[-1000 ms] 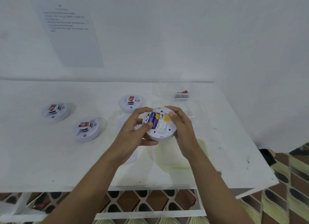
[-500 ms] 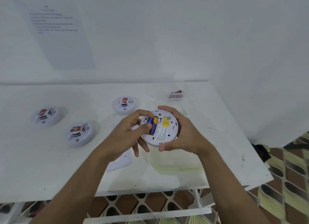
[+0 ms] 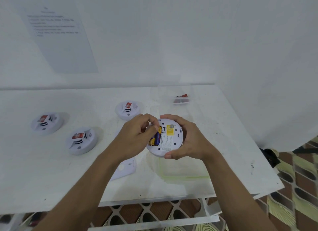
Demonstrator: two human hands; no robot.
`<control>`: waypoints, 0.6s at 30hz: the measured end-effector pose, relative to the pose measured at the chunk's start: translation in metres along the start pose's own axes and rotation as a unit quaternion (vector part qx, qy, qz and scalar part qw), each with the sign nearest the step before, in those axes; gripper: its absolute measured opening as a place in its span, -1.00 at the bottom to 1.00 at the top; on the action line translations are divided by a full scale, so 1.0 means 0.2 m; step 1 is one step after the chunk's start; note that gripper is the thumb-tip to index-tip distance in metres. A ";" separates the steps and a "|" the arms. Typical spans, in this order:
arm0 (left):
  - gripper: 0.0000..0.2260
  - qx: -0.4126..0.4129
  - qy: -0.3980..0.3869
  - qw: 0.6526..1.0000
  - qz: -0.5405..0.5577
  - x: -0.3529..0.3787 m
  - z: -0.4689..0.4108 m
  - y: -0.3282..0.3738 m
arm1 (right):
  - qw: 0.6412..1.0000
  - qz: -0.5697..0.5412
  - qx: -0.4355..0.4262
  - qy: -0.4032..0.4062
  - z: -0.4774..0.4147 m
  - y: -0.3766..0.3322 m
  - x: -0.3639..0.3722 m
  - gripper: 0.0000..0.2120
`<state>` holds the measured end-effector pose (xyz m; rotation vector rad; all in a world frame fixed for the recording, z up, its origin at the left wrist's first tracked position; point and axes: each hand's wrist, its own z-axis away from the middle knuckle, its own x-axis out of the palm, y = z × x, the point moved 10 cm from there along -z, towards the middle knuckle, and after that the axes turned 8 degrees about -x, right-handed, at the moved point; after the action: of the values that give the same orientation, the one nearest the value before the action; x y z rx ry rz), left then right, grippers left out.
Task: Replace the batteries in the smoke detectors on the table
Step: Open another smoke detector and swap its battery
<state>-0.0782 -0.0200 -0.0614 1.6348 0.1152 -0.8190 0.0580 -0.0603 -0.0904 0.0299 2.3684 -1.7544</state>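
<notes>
left hand (image 3: pixel 136 137) shifted up, fingers (image 3: pixel 152 121) now pinching batteries (image 3: pixel 157 137) | right hand (image 3: pixel 191 139) grips smoke detector (image 3: pixel 169 144)

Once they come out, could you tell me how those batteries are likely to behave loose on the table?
The batteries are smooth cylinders, so they would probably roll on the flat table. Their glossy wrap looks slippery for the left hand pinching them. They are small and rigid, so likely dense for their size.
</notes>
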 end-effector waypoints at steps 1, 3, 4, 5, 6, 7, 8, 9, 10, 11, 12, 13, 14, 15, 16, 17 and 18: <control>-0.87 -0.005 -0.003 1.000 0.009 0.01 0.00 -0.01 | 1.000 0.001 0.002 0.002 0.00 0.01 0.00 -0.12; -0.87 -0.010 -0.009 1.000 0.024 0.02 -0.01 -0.02 | 1.000 0.002 0.006 0.005 0.01 0.02 -0.01 -0.12; -0.87 -0.010 -0.013 0.999 0.028 0.03 -0.01 -0.02 | 1.000 0.003 0.008 0.005 0.01 0.03 -0.01 -0.12; -0.88 -0.009 -0.017 0.999 0.031 0.04 -0.01 -0.03 | 1.000 0.005 0.010 0.005 0.02 0.04 -0.01 -0.12; -0.88 -0.009 -0.021 0.999 0.033 0.05 -0.02 -0.03 | 1.000 0.007 0.012 0.005 0.02 0.04 -0.01 -0.12; -0.88 -0.009 -0.025 0.999 0.036 0.06 -0.02 -0.03 | 1.000 0.010 0.013 0.007 0.03 0.05 -0.02 -0.12; -0.88 -0.009 -0.028 0.999 0.040 0.06 -0.02 -0.03 | 1.000 0.012 0.013 0.010 0.03 0.05 -0.03 -0.11; -0.89 -0.008 -0.032 0.998 0.046 0.07 -0.02 -0.03 | 1.000 0.012 0.013 0.013 0.04 0.06 -0.03 -0.11; -0.90 -0.007 -0.036 0.998 0.053 0.07 -0.03 -0.03 | 1.000 0.013 0.014 0.017 0.04 0.07 -0.04 -0.10; -0.92 -0.002 -0.040 0.998 0.055 0.08 -0.03 -0.02 | 1.000 0.014 0.014 0.022 0.05 0.08 -0.05 -0.09; -0.92 0.005 -0.043 0.998 0.052 0.09 -0.03 -0.01 | 0.999 0.015 0.014 0.025 0.05 0.08 -0.06 -0.09; -0.92 0.013 -0.045 0.998 0.048 0.09 -0.04 0.00 | 0.999 0.017 0.014 0.027 0.05 0.09 -0.07 -0.09; -0.90 0.019 -0.046 0.998 0.047 0.09 -0.04 0.00 | 0.999 0.018 0.015 0.030 0.06 0.09 -0.08 -0.09; -0.88 0.022 -0.046 0.998 0.048 0.10 -0.04 0.01 | 0.999 0.020 0.016 0.032 0.06 0.09 -0.09 -0.10; -0.85 0.023 -0.045 0.998 0.046 0.10 -0.05 0.02 | 0.999 0.022 0.016 0.037 0.07 0.09 -0.10 -0.10; -0.82 0.026 -0.038 0.998 0.038 0.10 -0.06 0.02 | 0.999 0.022 0.015 0.043 0.07 0.09 -0.11 -0.10; -0.81 0.031 -0.028 0.999 0.026 0.10 -0.06 0.03 | 0.998 0.023 0.014 0.048 0.08 0.09 -0.13 -0.11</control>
<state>-0.0546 -0.0174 -0.0665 1.6658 0.0074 -0.8340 0.0873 -0.0669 -0.1076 0.1764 2.3880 -1.8034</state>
